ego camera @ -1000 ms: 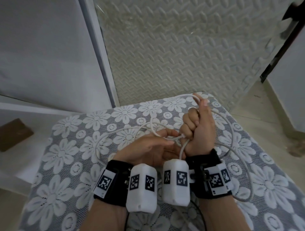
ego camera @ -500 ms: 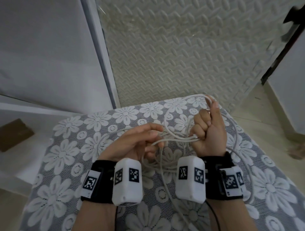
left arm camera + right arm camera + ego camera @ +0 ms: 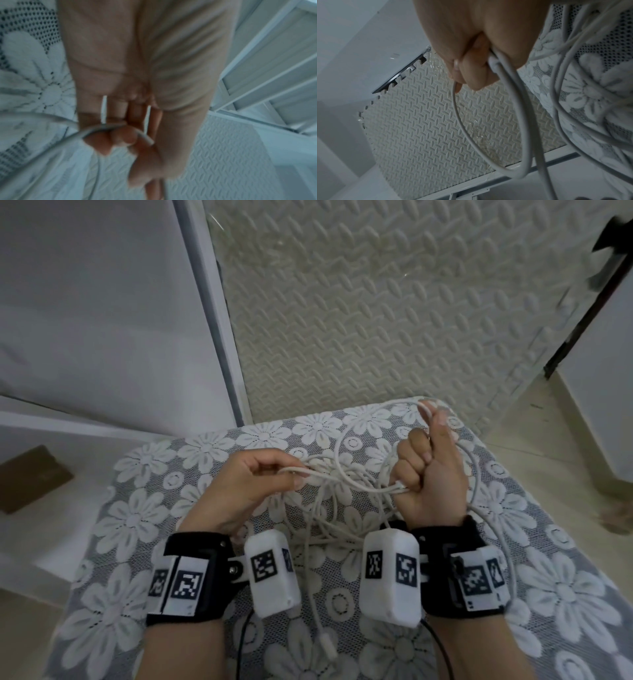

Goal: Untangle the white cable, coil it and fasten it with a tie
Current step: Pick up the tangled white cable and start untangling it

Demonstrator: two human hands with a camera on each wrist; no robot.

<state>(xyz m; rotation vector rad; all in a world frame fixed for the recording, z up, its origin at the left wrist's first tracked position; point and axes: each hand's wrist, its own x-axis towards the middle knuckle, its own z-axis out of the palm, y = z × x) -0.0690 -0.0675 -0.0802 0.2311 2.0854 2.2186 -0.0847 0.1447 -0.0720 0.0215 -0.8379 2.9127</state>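
The white cable (image 3: 342, 479) runs in several loose loops over the lace-covered table (image 3: 137, 518). My right hand (image 3: 411, 470) is a raised fist that grips a bundle of loops, thumb up; in the right wrist view the right hand (image 3: 474, 67) clamps the cable (image 3: 522, 135), which hangs in a long loop. Held left of it, my left hand (image 3: 291, 474) pinches one strand between thumb and fingertips. Seen from the left wrist, the left hand (image 3: 123, 135) holds the cable (image 3: 73, 136); two thin white strips cross the fingers, unclear what. A plug end (image 3: 327, 645) dangles between my wrists.
Beyond the table's far edge is a cream foam mat (image 3: 376, 320) with a white panel (image 3: 102, 302) to its left. A brown flat object (image 3: 30, 477) lies on the floor at far left. A dark door frame (image 3: 582, 313) stands at the right.
The hands have drawn apart: the left one went left with a strand pinched, the right one moved right and further away with its loops. The cable between them is stretched out more.
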